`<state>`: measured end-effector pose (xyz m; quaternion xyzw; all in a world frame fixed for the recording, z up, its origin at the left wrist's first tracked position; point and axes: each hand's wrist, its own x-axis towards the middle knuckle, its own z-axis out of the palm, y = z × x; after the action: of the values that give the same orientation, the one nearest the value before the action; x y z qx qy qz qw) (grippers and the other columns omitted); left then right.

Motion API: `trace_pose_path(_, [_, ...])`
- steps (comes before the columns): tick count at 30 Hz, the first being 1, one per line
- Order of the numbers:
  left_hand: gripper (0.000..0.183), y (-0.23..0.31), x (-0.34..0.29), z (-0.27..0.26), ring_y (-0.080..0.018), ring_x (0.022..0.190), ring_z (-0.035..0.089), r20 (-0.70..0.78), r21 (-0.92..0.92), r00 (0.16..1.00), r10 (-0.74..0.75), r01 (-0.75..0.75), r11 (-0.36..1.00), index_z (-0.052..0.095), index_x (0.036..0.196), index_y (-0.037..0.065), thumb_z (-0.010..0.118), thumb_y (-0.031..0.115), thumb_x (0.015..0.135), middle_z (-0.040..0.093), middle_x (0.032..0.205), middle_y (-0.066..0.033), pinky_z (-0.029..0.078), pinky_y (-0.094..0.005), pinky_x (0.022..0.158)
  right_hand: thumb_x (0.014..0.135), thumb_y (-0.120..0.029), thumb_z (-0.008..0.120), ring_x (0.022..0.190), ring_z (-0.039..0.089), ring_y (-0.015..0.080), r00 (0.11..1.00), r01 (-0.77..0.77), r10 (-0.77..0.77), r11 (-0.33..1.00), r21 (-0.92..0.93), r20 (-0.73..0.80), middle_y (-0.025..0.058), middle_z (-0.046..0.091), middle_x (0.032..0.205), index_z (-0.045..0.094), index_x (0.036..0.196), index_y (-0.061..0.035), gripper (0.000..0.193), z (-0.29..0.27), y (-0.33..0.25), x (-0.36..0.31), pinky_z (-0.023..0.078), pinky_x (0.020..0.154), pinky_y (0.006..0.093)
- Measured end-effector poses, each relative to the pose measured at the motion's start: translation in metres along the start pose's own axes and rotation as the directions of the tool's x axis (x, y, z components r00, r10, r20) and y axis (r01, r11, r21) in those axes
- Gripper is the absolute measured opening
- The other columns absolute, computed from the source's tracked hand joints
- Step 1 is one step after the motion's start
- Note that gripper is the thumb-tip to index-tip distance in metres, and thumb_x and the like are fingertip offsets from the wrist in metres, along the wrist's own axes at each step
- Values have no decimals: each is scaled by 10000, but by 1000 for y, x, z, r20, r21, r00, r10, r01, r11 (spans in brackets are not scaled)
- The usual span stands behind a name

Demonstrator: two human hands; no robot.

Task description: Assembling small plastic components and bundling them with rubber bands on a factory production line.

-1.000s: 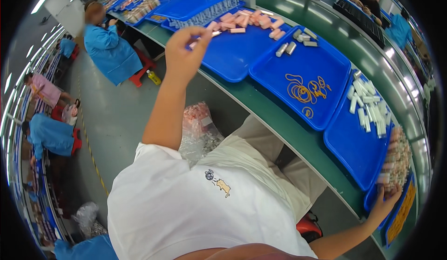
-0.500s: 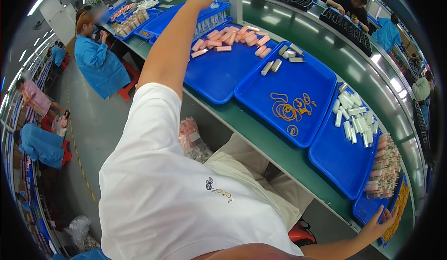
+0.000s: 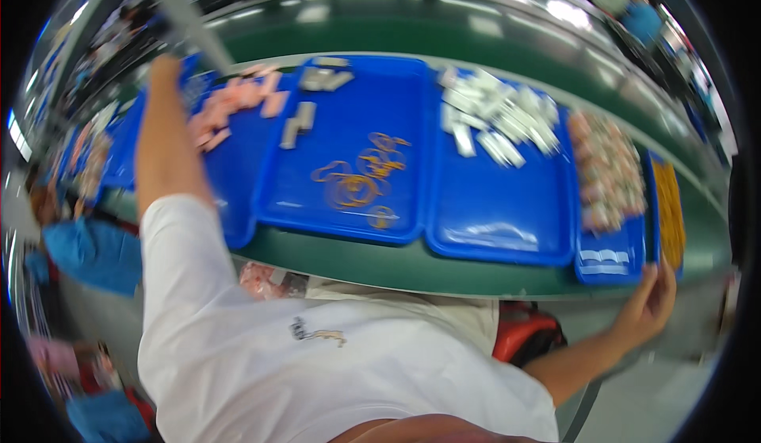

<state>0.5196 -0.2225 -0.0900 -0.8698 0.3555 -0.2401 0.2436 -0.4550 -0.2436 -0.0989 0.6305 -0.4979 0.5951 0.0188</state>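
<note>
Far to the left, my left arm reaches over the blue trays. My left hand [image 3: 165, 67] is smeared and its fingers are hidden, beside a blue tray [image 3: 127, 153]. My right hand [image 3: 652, 300] is at the bench's near right edge, fingers slightly apart and half curled, with nothing visible in them. Its fingertips are at the near end of a narrow blue tray filled with yellow-orange bands [image 3: 670, 213]. Next to it, a small blue tray [image 3: 588, 267] bears stacked pink-and-white pieces [image 3: 606, 169] and a few white strips [image 3: 604, 262].
Yellow rubber bands [image 3: 353, 189] and several grey-beige blocks [image 3: 298, 122] lie in the middle blue tray [image 3: 277, 197]. White blocks [image 3: 499, 114] fill the back of another tray [image 3: 499, 241]. Pink blocks [image 3: 238, 98] lie farther left. A person in blue [image 3: 93, 254] is at the left.
My view has swung to the right, so the trays appear more level and farther left. The right hand's fingers have drawn closer together by the band tray. My left arm still reaches far left.
</note>
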Motion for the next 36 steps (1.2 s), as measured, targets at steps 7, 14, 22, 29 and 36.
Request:
trace_pose_path(7, [333, -19, -11, -49, -220, 794, 674, -178, -827, 867, -465, 124, 548, 720, 949, 42, 627, 356, 891, 700, 872, -112, 533, -354, 701, 803, 46, 667, 873, 645, 270, 808, 329, -359, 933, 148, 467, 147, 666, 972, 642, 1045, 17, 245, 56, -89, 16, 497, 793, 333])
trace_pose_path(14, [470, 38, -162, -187, -119, 846, 588, -230, -655, 967, 110, -70, -752, 541, 1262, -42, 644, 286, 941, 631, 1011, -74, 490, -207, 725, 860, 10, 574, 1002, 605, 376, 456, 472, -396, 867, 161, 797, 171, 642, 1053, 628, 1123, -23, 270, 160, -63, 25, 475, 887, 399])
trace_pose_path(22, [473, 163, -423, -247, -230, 956, 652, -194, -290, 929, 316, 253, -923, 499, 1295, -37, 644, 223, 927, 617, 1120, -104, 594, -288, 768, 828, 10, 572, 997, 621, 404, 323, 526, -337, 841, 128, 884, 249, 641, 1041, 590, 1191, -33, 366, 222, -48, 18, 481, 881, 428])
trace_pose_path(29, [694, 212, -508, -264, -225, 1069, 601, -62, -162, 871, 488, 474, -866, 292, 1484, 18, 656, 194, 920, 524, 1309, -151, 531, -251, 878, 812, 48, 584, 961, 671, 296, 455, 378, -381, 901, 213, 805, 195, 662, 1025, 530, 1280, -66, 485, 164, -75, 22, 510, 812, 360])
trace_pose_path(36, [677, 224, -535, -258, -278, 1261, 524, -182, -358, 940, 287, 209, -910, 244, 1521, 88, 554, -23, 929, 407, 1473, -187, 446, -348, 1038, 783, 70, 691, 981, 671, 231, 616, -644, -292, 348, 681, 732, 200, 665, 1070, 522, 1230, 24, 480, 95, -124, -71, 551, 863, 325])
